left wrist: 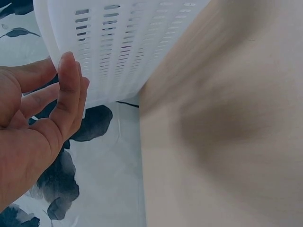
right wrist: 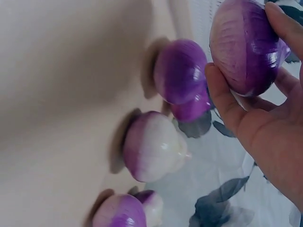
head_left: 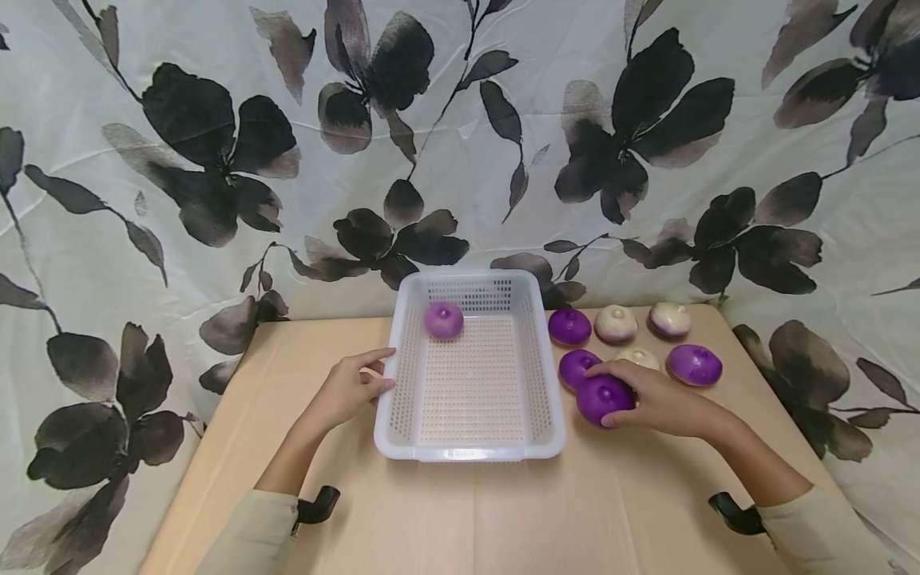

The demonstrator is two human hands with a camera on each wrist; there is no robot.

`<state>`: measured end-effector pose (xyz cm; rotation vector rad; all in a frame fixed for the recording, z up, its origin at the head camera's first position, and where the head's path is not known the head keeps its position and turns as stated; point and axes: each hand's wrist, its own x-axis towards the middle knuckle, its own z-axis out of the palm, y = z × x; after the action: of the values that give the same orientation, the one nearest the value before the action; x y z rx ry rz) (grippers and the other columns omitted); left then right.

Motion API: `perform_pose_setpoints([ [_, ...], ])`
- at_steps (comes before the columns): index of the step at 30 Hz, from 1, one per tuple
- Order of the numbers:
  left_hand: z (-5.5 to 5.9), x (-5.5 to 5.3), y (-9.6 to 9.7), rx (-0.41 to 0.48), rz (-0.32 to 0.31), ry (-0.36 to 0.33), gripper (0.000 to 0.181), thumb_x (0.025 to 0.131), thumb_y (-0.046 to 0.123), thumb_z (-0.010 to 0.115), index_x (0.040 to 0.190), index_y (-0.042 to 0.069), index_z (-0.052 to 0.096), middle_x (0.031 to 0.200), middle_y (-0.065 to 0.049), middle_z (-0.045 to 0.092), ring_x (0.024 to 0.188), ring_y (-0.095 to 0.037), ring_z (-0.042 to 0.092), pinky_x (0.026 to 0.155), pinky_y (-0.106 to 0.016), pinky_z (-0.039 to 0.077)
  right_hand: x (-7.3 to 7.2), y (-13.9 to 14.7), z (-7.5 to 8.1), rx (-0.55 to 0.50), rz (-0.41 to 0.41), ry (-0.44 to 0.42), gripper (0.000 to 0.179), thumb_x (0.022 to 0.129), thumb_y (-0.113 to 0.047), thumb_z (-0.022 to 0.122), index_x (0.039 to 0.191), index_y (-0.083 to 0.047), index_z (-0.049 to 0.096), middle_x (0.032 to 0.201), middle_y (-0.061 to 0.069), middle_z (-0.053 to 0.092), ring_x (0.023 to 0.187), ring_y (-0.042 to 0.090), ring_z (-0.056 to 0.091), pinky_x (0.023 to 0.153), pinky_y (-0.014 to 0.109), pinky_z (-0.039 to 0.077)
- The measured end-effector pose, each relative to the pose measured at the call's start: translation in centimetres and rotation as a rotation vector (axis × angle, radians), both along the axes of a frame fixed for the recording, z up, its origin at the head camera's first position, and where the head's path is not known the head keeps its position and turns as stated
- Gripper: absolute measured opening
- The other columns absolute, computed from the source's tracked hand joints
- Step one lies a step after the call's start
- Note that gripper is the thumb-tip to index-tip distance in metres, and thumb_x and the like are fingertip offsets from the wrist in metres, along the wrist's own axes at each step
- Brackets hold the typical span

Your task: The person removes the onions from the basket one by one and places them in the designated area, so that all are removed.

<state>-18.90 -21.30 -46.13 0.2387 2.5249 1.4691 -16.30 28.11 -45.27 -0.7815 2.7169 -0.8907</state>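
Observation:
My right hand (head_left: pixel 664 402) holds a glossy purple onion (head_left: pixel 602 401) between thumb and fingers, just right of a white plastic basket (head_left: pixel 470 453). The right wrist view shows this onion (right wrist: pixel 244 47) raised off the table, its underside paler. My left hand (head_left: pixel 352 389) pinches the basket's left rim, thumb and fingertips at its edge in the left wrist view. Inside the basket, one purple onion (head_left: pixel 443 320) lies at the back left. Close to the right hand are another purple onion (head_left: pixel 577 368) and a white onion (head_left: pixel 638 357), partly hidden behind it.
Along the table's back right lie a purple onion (head_left: pixel 570 327), a white one (head_left: pixel 616 324), a white-and-purple one (head_left: pixel 669 319) and a purple one (head_left: pixel 694 365). A floral cloth (head_left: pixel 503 160) hangs behind the wooden table (head_left: pixel 460 519).

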Motion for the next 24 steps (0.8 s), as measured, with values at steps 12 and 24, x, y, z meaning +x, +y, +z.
perform_pose_setpoints([
  [12, 0.3, 0.2, -0.1, 0.008, -0.007, 0.015, 0.058, 0.094, -0.001, 0.069, 0.149, -0.005, 0.05, 0.112, -0.024, 0.062, 0.074, -0.017, 0.068, 0.065, -0.042, 0.064, 0.1, -0.9, -2.1, 0.051, 0.117, -0.083, 0.06, 0.086, -0.045, 0.082, 0.135, -0.019, 0.062, 0.124, 0.003, 0.062, 0.111, 0.02, 0.056, 0.093, 0.033, 0.054],
  [24, 0.2, 0.2, 0.1, 0.017, -0.008, 0.015, 0.059, 0.094, -0.002, 0.07, 0.149, -0.006, 0.049, 0.112, -0.024, 0.061, 0.074, -0.019, 0.068, 0.061, -0.036, 0.063, 0.3, -0.8, -3.5, 0.01, 0.175, -0.147, 0.058, 0.089, -0.037, 0.08, 0.137, -0.01, 0.059, 0.132, 0.006, 0.065, 0.12, 0.019, 0.061, 0.102, 0.033, 0.054],
])
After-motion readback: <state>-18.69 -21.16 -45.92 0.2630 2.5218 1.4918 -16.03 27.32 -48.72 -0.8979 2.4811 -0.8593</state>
